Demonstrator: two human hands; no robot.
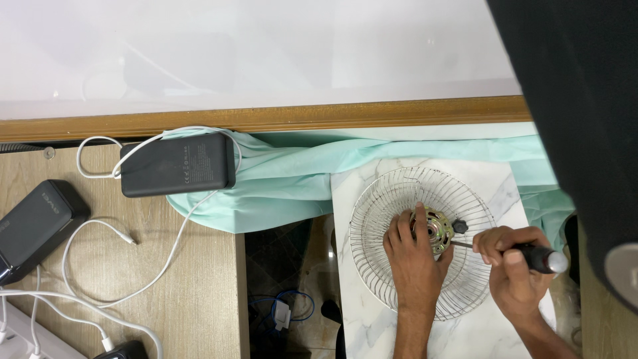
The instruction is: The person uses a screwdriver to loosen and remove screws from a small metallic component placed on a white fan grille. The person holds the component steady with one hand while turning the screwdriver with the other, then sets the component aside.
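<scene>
A round wire fan guard (379, 219) lies on a white marble board (485, 183) at the lower right. At the guard's centre sits a brass-coloured motor (437, 231). My left hand (415, 259) rests flat on the guard, its fingers touching and steadying the motor. A black-handled screwdriver (539, 257) is gripped in my right hand (512, 262), and its metal shaft reaches left to the motor's side beside a small black knob (460, 227).
A mint green cloth (292, 176) lies under the board. On the wooden desk at left are a dark power bank (178, 165), another black device (36, 226) and white cables (86, 266). A dark shape (578, 100) fills the right edge. Floor and cables show in the gap.
</scene>
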